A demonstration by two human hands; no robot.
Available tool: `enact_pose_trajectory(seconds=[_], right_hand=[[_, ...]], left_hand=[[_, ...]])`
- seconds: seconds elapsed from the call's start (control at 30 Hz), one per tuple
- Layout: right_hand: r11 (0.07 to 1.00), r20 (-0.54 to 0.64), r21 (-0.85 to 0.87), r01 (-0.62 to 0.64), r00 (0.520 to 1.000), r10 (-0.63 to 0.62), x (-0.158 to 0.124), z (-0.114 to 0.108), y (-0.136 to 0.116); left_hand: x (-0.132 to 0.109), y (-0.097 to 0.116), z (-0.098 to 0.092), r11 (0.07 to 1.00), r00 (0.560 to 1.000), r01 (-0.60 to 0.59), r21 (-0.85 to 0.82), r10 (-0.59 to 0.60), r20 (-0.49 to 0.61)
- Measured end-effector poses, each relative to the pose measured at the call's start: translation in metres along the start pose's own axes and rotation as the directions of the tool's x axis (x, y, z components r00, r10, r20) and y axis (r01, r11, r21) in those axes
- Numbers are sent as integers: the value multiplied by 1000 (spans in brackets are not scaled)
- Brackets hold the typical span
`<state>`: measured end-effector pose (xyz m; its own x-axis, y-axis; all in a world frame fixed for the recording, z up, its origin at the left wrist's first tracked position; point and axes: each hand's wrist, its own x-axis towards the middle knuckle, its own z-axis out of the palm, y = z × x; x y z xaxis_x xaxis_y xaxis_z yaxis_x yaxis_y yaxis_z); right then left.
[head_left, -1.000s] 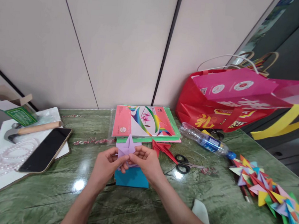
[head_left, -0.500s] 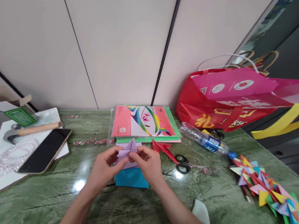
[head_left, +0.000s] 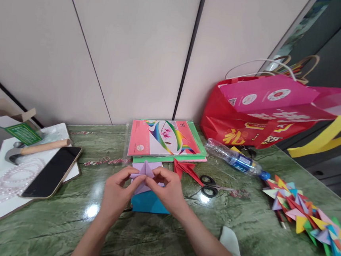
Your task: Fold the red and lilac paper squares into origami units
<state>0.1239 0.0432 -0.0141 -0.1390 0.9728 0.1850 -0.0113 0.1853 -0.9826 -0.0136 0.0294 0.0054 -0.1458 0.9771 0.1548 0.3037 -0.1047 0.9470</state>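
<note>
Between my two hands is a small folded piece of purple origami paper (head_left: pixel 144 170), with a pointed flap standing up in its middle. My left hand (head_left: pixel 118 187) pinches its left side between thumb and fingers. On the other side, my right hand (head_left: pixel 167 186) pinches the right part, its thumb near the centre fold. Below the hands lies a blue paper sheet (head_left: pixel 150 204), partly covered, with more purple paper behind the folded piece. A red folded paper piece (head_left: pixel 187 170) rests just right of my right hand, touching or close to black-handled scissors (head_left: pixel 210 186).
A pack of coloured paper (head_left: pixel 165 138) lies behind the hands. To the right are a plastic bottle (head_left: pixel 236 159), a red gift bag (head_left: pixel 258 115) and a chain of colourful folded pieces (head_left: pixel 309 216). A phone (head_left: pixel 52 172), hammer (head_left: pixel 37 149), beads (head_left: pixel 12 182) and green box (head_left: pixel 21 129) sit left.
The purple paper has been lowered and turned slightly, and its side flaps now spread wider around the upright point. Both hands keep their pinch and have shifted a little.
</note>
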Motion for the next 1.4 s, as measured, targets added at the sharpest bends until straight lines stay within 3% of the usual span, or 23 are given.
enact_pose_trajectory(seconds=[0.23, 0.5, 0.9, 1.3, 1.4], right_hand=[[969, 76, 181, -169, 985, 158, 3, 0, -1], [911, 155, 269, -312, 948, 278, 5, 1, -2], [867, 133, 310, -389, 921, 366, 7, 3, 6], [897, 95, 288, -336, 942, 323, 5, 3, 6], [889, 42, 325, -321, 944, 326, 6, 5, 9]], left_hand=[[2, -1, -2, 992, 993, 88, -91, -81, 81], [3, -11, -1, 957, 987, 154, -244, -140, 75], [4, -8, 2, 956, 967, 243, -163, -227, 113], [3, -9, 8, 958, 971, 239, -159, -233, 57], [4, -8, 7, 966, 969, 235, -108, -225, 102]])
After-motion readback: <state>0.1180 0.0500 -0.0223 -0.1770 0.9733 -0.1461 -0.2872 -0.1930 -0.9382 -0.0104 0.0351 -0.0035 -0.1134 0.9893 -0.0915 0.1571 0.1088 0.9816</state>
